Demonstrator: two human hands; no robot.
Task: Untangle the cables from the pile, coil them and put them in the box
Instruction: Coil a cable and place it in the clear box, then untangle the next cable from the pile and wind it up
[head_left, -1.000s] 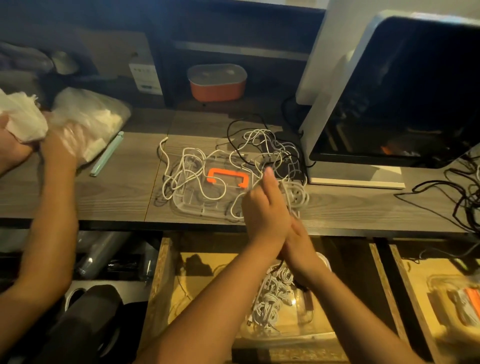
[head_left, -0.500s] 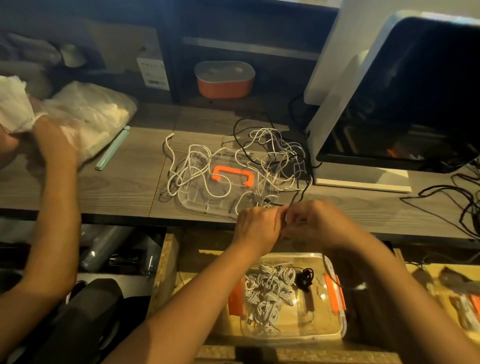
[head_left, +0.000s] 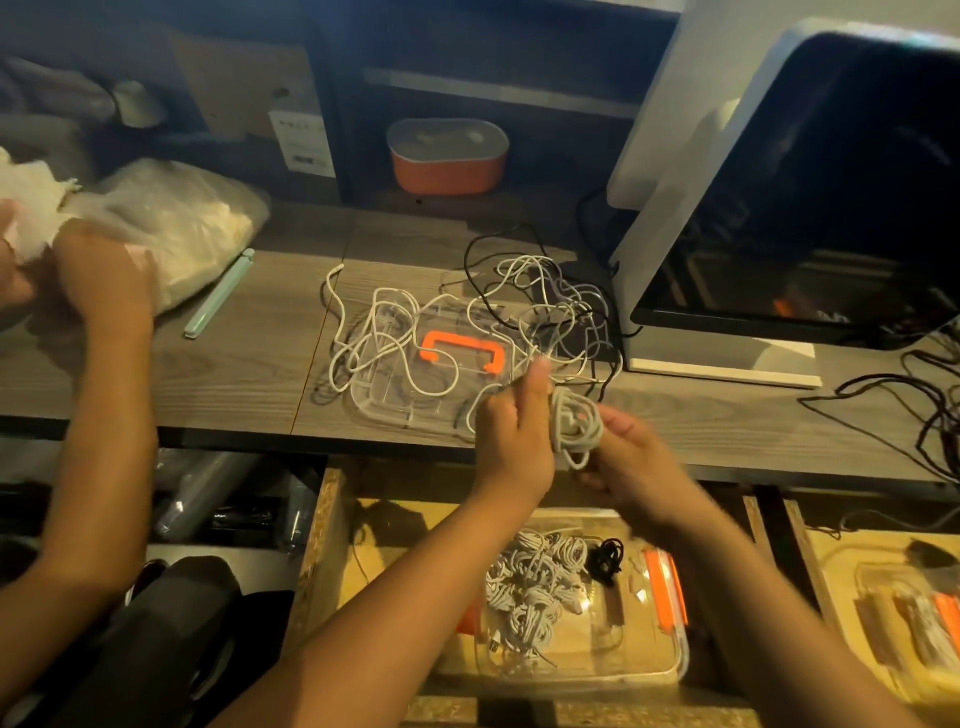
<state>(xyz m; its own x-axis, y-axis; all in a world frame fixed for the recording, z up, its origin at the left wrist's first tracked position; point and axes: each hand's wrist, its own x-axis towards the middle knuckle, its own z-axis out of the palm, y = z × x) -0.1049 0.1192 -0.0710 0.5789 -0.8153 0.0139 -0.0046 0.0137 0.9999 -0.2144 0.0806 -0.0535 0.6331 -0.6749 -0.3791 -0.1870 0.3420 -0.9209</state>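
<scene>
0.5 seconds ago both hands were pinched together; now the right hand (head_left: 631, 460) curls its fingers under a small white coil (head_left: 574, 426), and the left hand (head_left: 514, 434) grips the length running back into the pile (head_left: 519, 312) at centre frame. That cable looks nearly wound (its end not free yet), bound for the box (head_left: 675, 644) at lower centre.

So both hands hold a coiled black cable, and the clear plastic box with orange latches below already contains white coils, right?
Not quite: the head view shows the coiled cable between the left hand and right hand is white, not black. The clear plastic box does contain white coils.
</scene>
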